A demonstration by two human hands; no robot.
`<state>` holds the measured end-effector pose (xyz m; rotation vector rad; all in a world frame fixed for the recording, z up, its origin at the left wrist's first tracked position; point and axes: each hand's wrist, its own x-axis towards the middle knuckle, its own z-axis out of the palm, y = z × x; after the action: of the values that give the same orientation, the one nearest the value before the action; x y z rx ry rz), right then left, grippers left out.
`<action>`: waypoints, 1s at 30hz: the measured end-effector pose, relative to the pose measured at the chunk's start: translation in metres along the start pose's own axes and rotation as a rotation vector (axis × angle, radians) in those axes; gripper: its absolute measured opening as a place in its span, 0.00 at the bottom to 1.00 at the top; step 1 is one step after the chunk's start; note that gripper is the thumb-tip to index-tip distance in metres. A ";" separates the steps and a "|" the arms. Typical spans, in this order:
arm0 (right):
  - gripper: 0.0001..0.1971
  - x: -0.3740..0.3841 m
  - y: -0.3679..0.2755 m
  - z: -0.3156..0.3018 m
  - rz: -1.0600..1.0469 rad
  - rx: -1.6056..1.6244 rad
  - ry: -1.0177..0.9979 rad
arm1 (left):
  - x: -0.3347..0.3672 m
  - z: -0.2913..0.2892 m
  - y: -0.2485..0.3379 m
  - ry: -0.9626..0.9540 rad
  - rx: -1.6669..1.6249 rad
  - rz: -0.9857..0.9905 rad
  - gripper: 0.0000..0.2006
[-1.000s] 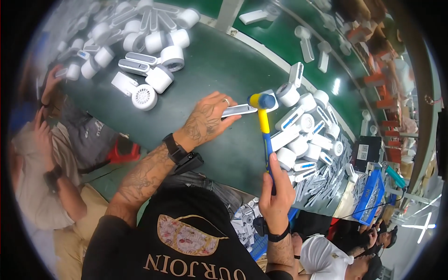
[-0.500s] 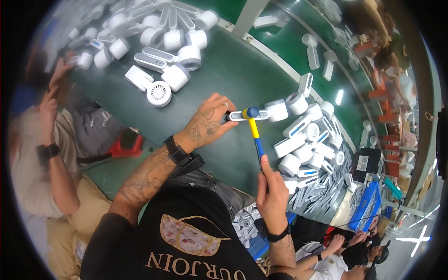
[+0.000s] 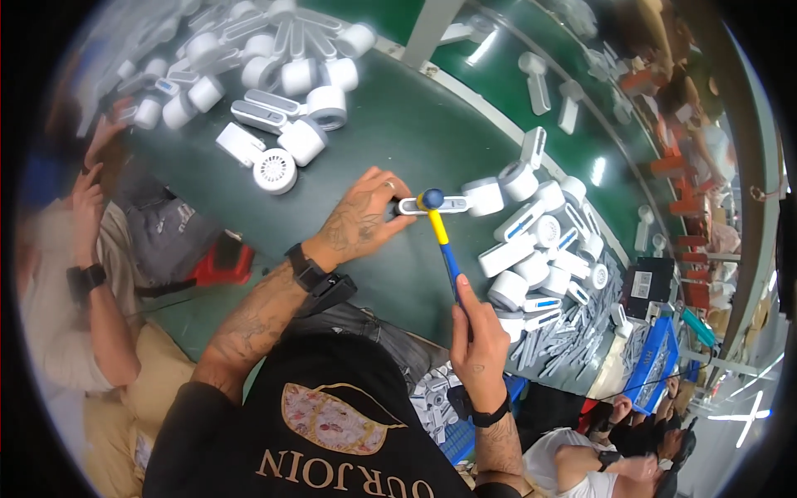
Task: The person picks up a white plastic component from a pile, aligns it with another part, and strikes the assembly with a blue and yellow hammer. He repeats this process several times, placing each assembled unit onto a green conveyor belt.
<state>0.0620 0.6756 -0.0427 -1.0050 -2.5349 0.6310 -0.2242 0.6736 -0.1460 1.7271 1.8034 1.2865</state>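
While a group of white fans (image 3: 303, 141) lies as before toward the left edge of the tabletop (image 3: 394, 124), the left hand (image 3: 364, 216) pinches one end of a handheld fan (image 3: 456, 204), which lies mid-tabletop with its round head toward the far right edge. The head of the mallet (image 3: 440, 231), near that round head a second ago, now sits over the handle, lining up tool and held piece; contact is hard to tell. The right hand (image 3: 481, 353) wraps the mallet's grip, left of heaped fans (image 3: 531, 270) and grey strips (image 3: 556, 344).

Blue-headed hammer (image 3: 442, 239) over white device (image 3: 455, 204)
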 end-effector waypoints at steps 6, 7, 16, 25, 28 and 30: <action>0.23 -0.010 0.017 -0.002 0.097 0.126 0.285 | 0.009 -0.009 0.028 -0.021 -0.287 -0.140 0.21; 0.23 -0.010 0.019 -0.004 0.176 0.129 0.241 | 0.011 -0.010 0.029 -0.040 -0.348 -0.161 0.23; 0.23 -0.005 0.002 -0.006 0.189 0.163 0.129 | 0.008 -0.023 0.010 -0.086 0.140 0.077 0.16; 0.23 -0.007 -0.005 -0.005 0.049 0.070 0.175 | 0.012 -0.019 0.011 -0.115 -0.007 -0.013 0.13; 0.25 -0.002 -0.005 -0.002 0.052 -0.027 0.046 | 0.007 -0.014 0.002 -0.045 0.022 0.074 0.13; 0.26 -0.004 -0.010 0.002 0.024 0.041 0.102 | 0.006 -0.014 0.003 -0.048 -0.031 0.036 0.13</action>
<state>0.0582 0.6660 -0.0397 -1.0281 -2.4152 0.6199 -0.2350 0.6737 -0.1341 1.7660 1.7242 1.2699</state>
